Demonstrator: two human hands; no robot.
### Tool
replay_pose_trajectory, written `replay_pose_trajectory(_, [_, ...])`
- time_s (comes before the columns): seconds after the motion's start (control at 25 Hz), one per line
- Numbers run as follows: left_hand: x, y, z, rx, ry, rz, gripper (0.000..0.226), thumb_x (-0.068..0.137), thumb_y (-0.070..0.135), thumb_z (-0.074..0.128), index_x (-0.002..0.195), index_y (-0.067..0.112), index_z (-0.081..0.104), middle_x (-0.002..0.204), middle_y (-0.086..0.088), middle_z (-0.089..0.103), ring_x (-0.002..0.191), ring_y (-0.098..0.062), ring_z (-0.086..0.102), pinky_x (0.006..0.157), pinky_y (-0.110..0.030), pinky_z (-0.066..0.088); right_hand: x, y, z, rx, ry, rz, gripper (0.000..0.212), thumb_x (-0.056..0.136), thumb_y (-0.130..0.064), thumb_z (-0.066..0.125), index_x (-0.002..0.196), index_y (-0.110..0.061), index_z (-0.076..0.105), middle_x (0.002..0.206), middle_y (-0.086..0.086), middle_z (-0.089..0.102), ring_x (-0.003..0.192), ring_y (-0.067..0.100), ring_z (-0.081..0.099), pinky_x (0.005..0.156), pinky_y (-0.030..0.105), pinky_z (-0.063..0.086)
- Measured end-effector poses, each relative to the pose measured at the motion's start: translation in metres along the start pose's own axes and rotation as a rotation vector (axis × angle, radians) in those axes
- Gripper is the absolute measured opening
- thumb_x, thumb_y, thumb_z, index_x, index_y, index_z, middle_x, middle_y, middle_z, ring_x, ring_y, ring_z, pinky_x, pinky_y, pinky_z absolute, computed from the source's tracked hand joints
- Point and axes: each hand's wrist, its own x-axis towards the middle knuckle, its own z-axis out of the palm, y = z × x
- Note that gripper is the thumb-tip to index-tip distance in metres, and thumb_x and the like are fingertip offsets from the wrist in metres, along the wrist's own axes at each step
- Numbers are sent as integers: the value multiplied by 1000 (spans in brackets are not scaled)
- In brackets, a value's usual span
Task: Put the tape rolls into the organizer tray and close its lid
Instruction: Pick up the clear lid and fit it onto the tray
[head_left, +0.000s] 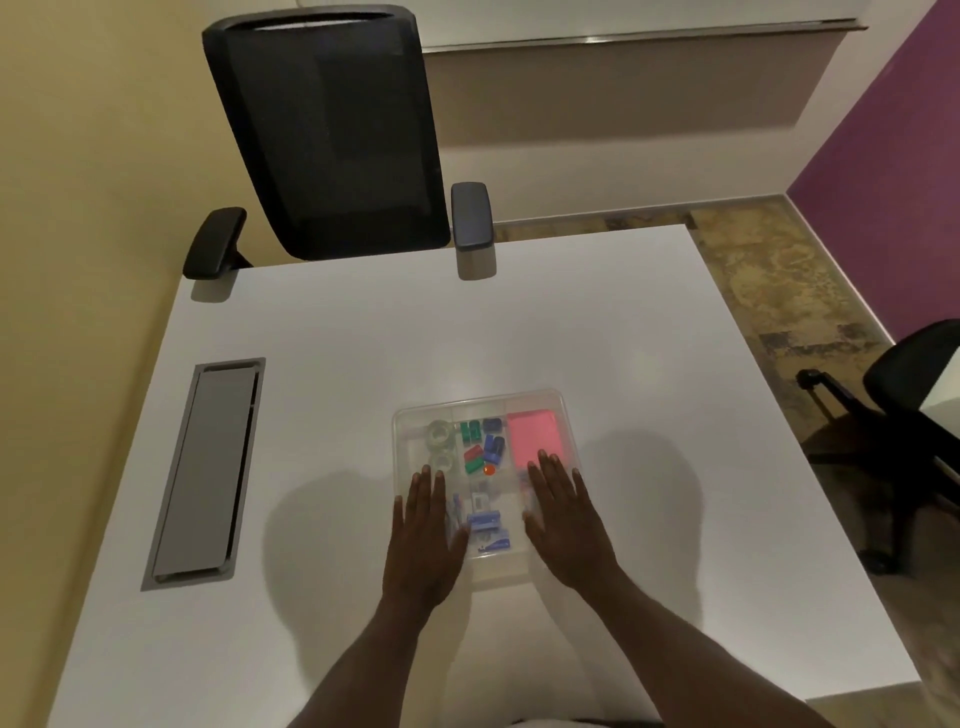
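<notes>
A clear plastic organizer tray (540, 399) lies on the white table, its transparent lid down over it. Two clear tape rolls (440, 434) sit in its far left compartment, one behind the other. Other compartments hold green and blue clips (483, 447), a pink pad (535, 435) and a blue stapler (488, 525). My left hand (423, 535) lies flat, fingers spread, on the lid's near left part. My right hand (563, 514) lies flat on the lid's near right part. Neither hand holds anything.
A grey cable hatch (205, 470) is set into the table at the left. A black office chair (332, 135) stands behind the far edge. A second chair (914, 415) stands off the right edge, over patterned floor.
</notes>
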Motion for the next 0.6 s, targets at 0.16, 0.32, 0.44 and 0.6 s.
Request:
replay_pose_trajectory(0.16, [-6,18,-1,130,-123,140,102,94,75,43,166,25,-9,171,3,-21,160,-21,-20,133,-52,-2,-15,-23,8,-77,-148,-93,90,96,-72,38,163,-25,-1,170,3,-15,157,28,-18,129,53,-4])
replay_pose_trajectory(0.32, [-6,34,-4,217,-161,74,101,94,66,55,166,29,-5,174,-5,-18,161,-31,-18,130,-61,-6,-16,-32,6,-189,-219,-84,93,95,-72,42,161,-30,-8,167,5,-25,155,34,-22,127,57,-11])
replay_pose_trajectory(0.44, [-7,41,-1,238,-201,1,97,98,52,61,166,30,-3,175,-8,-12,161,-35,-13,130,-63,-3,-12,-33,2,-209,-230,-75,88,99,-61,46,162,-30,-6,168,7,-21,156,35,-18,126,56,-11])
replay_pose_trajectory(0.6, [-1,44,-3,228,-234,-26,98,98,50,64,166,29,-2,175,-9,-11,161,-36,-12,129,-62,-2,-7,-32,0,-225,-258,-79,88,99,-60,48,162,-30,-6,169,8,-20,156,35,-17,126,55,-10])
